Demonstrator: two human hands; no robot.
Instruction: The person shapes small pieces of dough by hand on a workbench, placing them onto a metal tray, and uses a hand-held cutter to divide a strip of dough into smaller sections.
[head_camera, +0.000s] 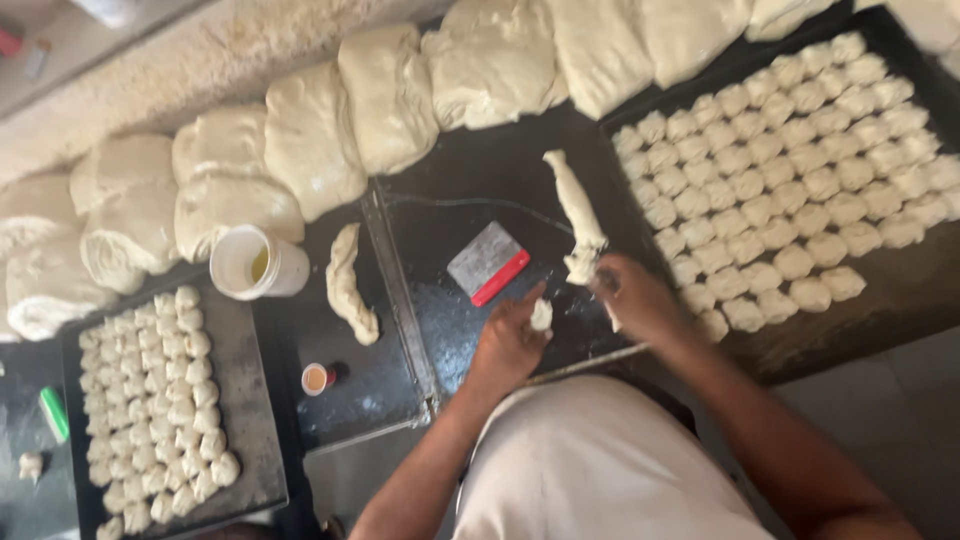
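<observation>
ideally the right hand (632, 296), fingers clamped on the dough rope (578, 212), pinches off even bits; the left hand (512, 338) cups a ball (541, 315).

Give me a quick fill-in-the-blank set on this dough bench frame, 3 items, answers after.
1. The left hand holds a small ____ of dough.
2. The right hand grips the near end of a long dough ____.
3. The metal scraper between the trays has a ____ handle.
4. The white cup stands beside the ____ tray of dough pieces.

Answers: ball; rope; red; left
</observation>
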